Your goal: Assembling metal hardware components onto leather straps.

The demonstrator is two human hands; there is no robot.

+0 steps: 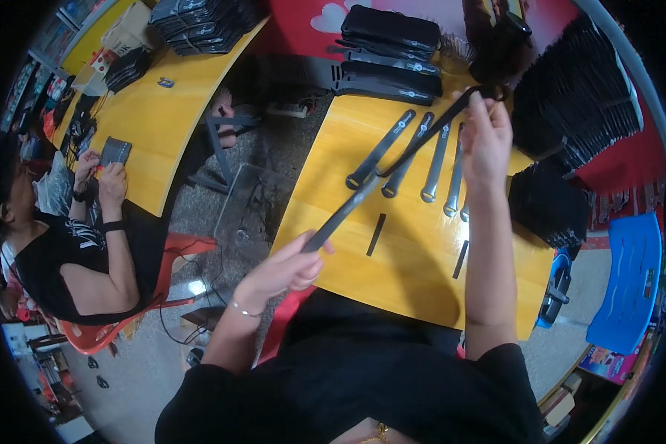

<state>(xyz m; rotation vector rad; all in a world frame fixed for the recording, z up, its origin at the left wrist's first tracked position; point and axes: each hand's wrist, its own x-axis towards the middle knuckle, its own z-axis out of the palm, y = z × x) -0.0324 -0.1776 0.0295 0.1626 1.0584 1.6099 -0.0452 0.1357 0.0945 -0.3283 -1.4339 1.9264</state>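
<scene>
A long, narrow black strap (348, 207) runs slantwise above the yellow table (311, 185), stretched between my two hands. My left hand (283, 272) is closed around its lower end, near the table's front left edge. Farther off to the right, my right hand (487, 137) pinches the upper part, where the strap curls into a loop. Beneath it, several flat dark straps with rounded, slotted ends (379, 150) lie side by side. Closer to me are two short black strips, one (376, 234) in the middle and another (461, 259) beside my right forearm.
Stacked black pouches (388, 33) stand at the table's back, by a dark cylinder (502, 48). Tall piles of black pieces (573, 89) rise on the right, near a blue chair (625, 285). Leftward, a co-worker (89, 259) sits handling a dark piece at another yellow table (155, 140).
</scene>
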